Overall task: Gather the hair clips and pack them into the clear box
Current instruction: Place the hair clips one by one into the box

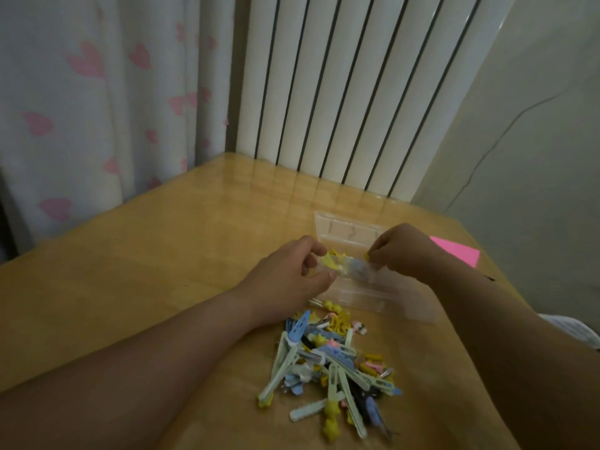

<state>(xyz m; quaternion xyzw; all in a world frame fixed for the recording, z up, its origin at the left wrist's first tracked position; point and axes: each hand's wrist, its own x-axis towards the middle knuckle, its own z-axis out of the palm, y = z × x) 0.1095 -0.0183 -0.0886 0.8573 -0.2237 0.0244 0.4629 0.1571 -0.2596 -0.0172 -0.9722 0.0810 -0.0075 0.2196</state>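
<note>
A pile of hair clips (334, 362) in pale green, blue, yellow and pink lies on the wooden table near its front. Behind it stands the clear box (367, 293), with its lid (347, 227) open toward the radiator. Over the box, both hands hold a small clear packet (344, 269) with yellow and blue clips inside. My left hand (292, 274) grips the packet's left end with curled fingers. My right hand (402, 251) pinches its right end. The motion blurs the packet.
A pink paper sheet (457, 251) lies at the right, behind my right wrist. A white radiator (341, 92) and a heart-print curtain (97, 92) stand behind the wooden table (162, 254). A pale wall is at the right.
</note>
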